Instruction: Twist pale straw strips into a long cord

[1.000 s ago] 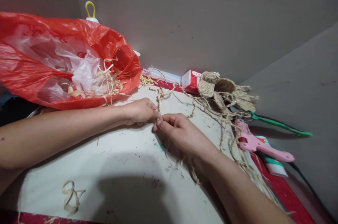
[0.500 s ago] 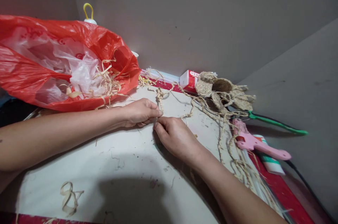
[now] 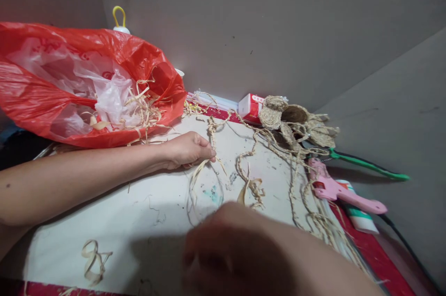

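My left hand (image 3: pixel 195 149) pinches the lower end of a braided straw cord (image 3: pixel 212 131) near the middle of the white table (image 3: pixel 146 221). Loose pale strands (image 3: pixel 195 180) fan out below its fingertips. My right hand (image 3: pixel 223 249) is close to the camera at the bottom centre, dark and blurred, with its fingers curled. Whether it holds anything is hidden. Between the hands and the right-hand cords lies a twisted cord with curled straw ends (image 3: pixel 256 189).
A red plastic bag (image 3: pixel 146 59) with straw scraps stands at the left. Woven pieces (image 3: pixel 272 112), a red-and-white box (image 3: pixel 250 108), green-handled pliers (image 3: pixel 369 166), a pink glue gun (image 3: pixel 334 189) and a tube (image 3: pixel 360 219) lie at the right. A curled strip (image 3: pixel 92 263) rests at the lower left.
My right hand has left the cord and moved down toward the camera. The loose strands and curled straw ends it covered now show. My left hand keeps its pinch.
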`<state>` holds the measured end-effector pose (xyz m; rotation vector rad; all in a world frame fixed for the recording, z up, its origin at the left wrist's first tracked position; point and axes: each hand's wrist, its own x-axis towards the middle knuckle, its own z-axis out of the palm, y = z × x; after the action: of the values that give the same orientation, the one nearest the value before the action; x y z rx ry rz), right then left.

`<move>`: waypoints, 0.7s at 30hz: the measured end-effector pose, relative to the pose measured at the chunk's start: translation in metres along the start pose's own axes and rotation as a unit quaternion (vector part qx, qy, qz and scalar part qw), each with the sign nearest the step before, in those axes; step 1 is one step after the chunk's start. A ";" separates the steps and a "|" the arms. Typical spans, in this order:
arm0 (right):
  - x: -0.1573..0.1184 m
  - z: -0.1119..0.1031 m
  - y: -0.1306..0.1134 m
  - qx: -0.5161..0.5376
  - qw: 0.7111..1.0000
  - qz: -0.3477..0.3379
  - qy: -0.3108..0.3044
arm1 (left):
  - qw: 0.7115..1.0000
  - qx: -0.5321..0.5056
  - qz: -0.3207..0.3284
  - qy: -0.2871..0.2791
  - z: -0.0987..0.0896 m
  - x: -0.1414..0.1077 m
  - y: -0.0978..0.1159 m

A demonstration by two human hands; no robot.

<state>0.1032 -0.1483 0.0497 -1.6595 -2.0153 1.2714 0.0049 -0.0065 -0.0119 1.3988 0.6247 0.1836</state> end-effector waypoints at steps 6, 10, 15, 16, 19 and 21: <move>0.043 -0.036 0.055 0.144 0.915 0.092 0.366 | 1.000 -0.009 0.005 -0.014 0.000 -0.001 -0.001; 0.058 -0.023 0.067 0.286 0.933 0.101 0.191 | 0.999 0.009 0.036 -0.026 0.000 -0.001 -0.003; 0.056 -0.018 0.065 0.303 0.934 0.107 0.159 | 0.999 0.032 0.032 0.001 0.000 -0.001 -0.002; 0.056 -0.019 0.066 0.301 0.934 0.110 0.158 | 0.999 0.036 0.036 -0.003 0.000 -0.001 -0.002; 0.056 -0.025 0.070 0.290 0.940 0.117 0.137 | 0.998 0.046 0.039 -0.025 0.000 -0.001 -0.001; 0.056 -0.028 0.071 0.300 0.939 0.116 0.118 | 0.998 0.044 0.032 -0.023 0.000 -0.001 -0.001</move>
<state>0.1517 -0.0871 -0.0039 -1.6581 -1.1526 1.4819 0.0035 -0.0075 -0.0124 1.5046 0.5553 0.1762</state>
